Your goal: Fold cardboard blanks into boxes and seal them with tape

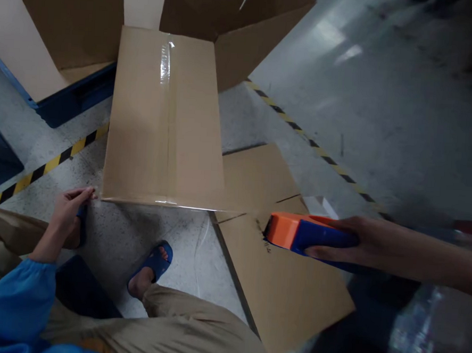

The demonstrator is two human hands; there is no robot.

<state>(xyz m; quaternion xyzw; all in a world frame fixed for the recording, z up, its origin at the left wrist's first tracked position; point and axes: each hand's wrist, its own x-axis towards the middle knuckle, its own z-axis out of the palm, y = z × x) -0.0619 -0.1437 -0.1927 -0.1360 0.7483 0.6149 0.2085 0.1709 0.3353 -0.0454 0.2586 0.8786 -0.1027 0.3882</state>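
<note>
A closed cardboard box (143,128) stands before me, with clear tape (165,68) along its centre seam. Across its near edge runs a strip of clear packing tape (190,208), stretched from left to right. At the box's near left corner, my left hand (69,206) pinches the strip's end between thumb and fingers. My right hand (355,242), off to the right, is wrapped round an orange and blue tape dispenser (296,234). The dispenser is apart from the box, above flat cardboard, and the strip between them is faint.
Folded flat cardboard (285,286) lies on the floor at right. Behind the box stand large open cartons (243,54) and a blue pallet (76,100). Yellow-black floor tape (295,126) crosses the concrete. My feet in blue sandals (161,260) are below. Wrapped goods (430,332) blur at lower right.
</note>
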